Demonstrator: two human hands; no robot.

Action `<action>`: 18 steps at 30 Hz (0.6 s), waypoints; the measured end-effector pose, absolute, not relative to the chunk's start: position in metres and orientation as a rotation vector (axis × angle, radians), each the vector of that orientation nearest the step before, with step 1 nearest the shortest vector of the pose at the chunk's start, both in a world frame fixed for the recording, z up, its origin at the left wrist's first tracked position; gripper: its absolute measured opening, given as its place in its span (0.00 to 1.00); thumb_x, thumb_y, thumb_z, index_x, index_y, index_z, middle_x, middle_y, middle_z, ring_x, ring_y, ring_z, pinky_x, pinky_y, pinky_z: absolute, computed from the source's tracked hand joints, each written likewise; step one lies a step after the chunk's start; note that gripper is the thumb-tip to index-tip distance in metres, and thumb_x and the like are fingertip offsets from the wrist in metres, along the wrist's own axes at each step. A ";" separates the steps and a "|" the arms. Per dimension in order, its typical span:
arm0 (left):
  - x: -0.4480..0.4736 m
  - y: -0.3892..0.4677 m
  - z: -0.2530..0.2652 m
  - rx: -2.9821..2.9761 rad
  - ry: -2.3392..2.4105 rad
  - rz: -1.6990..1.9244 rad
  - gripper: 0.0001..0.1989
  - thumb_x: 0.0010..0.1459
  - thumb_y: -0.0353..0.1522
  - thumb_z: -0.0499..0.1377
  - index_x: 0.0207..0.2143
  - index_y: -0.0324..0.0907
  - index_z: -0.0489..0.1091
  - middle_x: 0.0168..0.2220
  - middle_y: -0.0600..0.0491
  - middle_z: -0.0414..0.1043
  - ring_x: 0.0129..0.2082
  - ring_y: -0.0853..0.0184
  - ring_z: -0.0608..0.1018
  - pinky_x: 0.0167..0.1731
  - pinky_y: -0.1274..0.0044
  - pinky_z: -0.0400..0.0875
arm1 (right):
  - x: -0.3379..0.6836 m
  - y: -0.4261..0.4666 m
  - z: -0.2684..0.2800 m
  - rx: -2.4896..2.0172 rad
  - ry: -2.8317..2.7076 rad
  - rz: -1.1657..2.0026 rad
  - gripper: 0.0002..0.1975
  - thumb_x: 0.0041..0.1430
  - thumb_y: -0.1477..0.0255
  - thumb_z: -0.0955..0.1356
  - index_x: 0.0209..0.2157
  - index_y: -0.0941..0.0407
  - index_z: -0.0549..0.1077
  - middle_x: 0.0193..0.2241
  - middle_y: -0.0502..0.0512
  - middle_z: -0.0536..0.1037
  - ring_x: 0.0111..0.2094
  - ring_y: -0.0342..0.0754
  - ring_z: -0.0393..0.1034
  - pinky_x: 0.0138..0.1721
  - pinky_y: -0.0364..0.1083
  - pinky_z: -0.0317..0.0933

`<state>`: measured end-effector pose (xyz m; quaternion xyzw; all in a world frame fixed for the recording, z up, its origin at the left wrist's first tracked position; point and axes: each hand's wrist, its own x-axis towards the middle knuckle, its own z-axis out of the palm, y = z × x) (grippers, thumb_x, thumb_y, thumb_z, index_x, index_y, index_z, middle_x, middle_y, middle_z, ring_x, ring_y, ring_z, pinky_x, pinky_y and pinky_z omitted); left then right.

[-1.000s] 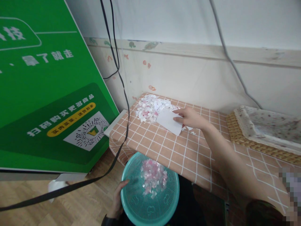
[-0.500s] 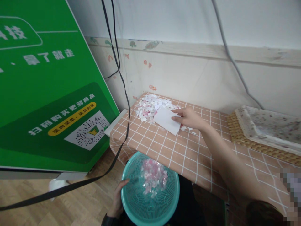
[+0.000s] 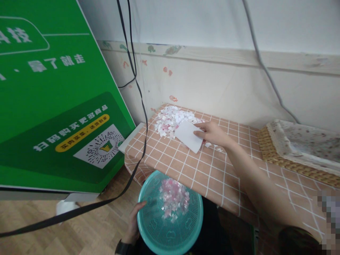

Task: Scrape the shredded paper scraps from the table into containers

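My right hand (image 3: 211, 134) pinches a white card (image 3: 189, 137) by its right end, thumb and fingers closed on it. The card's far left edge touches a heap of white and pink paper scraps (image 3: 170, 122) on the tabletop. A few loose scraps lie beside and under my wrist. Below the table edge, my left hand (image 3: 135, 219) grips the left rim of a turquoise plastic basket (image 3: 170, 237), thumb over the rim and the other fingers mostly hidden. Inside the basket sits a pile of shiny pink and clear bits (image 3: 174, 198).
A checked brown cloth covers the table (image 3: 164, 152), which runs along the wall. At the right stands a lined wicker basket (image 3: 273, 148). A large green panel (image 3: 53, 117) fills the left side, and a black strap (image 3: 143, 141) hangs across the table's left end.
The card has tilted slightly at its right end, with my right hand almost in place. My left hand and the turquoise basket stay put; the view has shifted very slightly.
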<state>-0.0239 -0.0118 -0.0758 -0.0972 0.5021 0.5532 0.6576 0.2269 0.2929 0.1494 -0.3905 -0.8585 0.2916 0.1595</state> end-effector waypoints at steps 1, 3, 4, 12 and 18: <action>-0.024 -0.012 -0.076 -0.220 1.139 1.253 0.10 0.51 0.32 0.62 0.34 0.33 0.77 0.31 0.43 0.82 0.30 0.56 0.82 0.37 0.66 0.76 | 0.226 0.293 0.149 -1.107 -2.456 0.834 0.16 0.57 0.69 0.63 0.43 0.59 0.76 0.25 0.52 0.75 0.23 0.43 0.66 0.26 0.44 0.58; -0.024 -0.012 -0.076 -0.223 1.143 1.252 0.10 0.50 0.32 0.62 0.33 0.33 0.78 0.30 0.43 0.82 0.29 0.56 0.82 0.37 0.66 0.76 | 0.225 0.292 0.148 -1.086 -2.465 0.842 0.16 0.57 0.69 0.63 0.42 0.59 0.76 0.24 0.52 0.75 0.23 0.43 0.65 0.25 0.44 0.58; -0.024 -0.012 -0.075 -0.222 1.145 1.251 0.10 0.50 0.32 0.62 0.33 0.33 0.78 0.31 0.43 0.82 0.29 0.55 0.82 0.37 0.65 0.76 | 0.224 0.292 0.147 -1.076 -2.466 0.848 0.16 0.57 0.69 0.63 0.42 0.59 0.76 0.24 0.52 0.74 0.23 0.43 0.65 0.25 0.44 0.58; -0.023 -0.010 -0.069 -0.220 1.149 1.238 0.10 0.50 0.31 0.62 0.33 0.32 0.77 0.30 0.42 0.81 0.30 0.54 0.82 0.37 0.65 0.76 | 0.219 0.288 0.143 -1.011 -2.455 0.911 0.15 0.58 0.68 0.63 0.42 0.59 0.75 0.25 0.52 0.75 0.21 0.41 0.64 0.23 0.43 0.57; -0.021 -0.009 -0.065 -0.221 1.192 1.229 0.10 0.50 0.31 0.61 0.33 0.33 0.77 0.30 0.42 0.81 0.28 0.55 0.82 0.36 0.65 0.76 | 0.216 0.286 0.140 -0.989 -2.432 0.996 0.16 0.59 0.68 0.63 0.45 0.58 0.74 0.26 0.52 0.76 0.23 0.42 0.67 0.26 0.43 0.61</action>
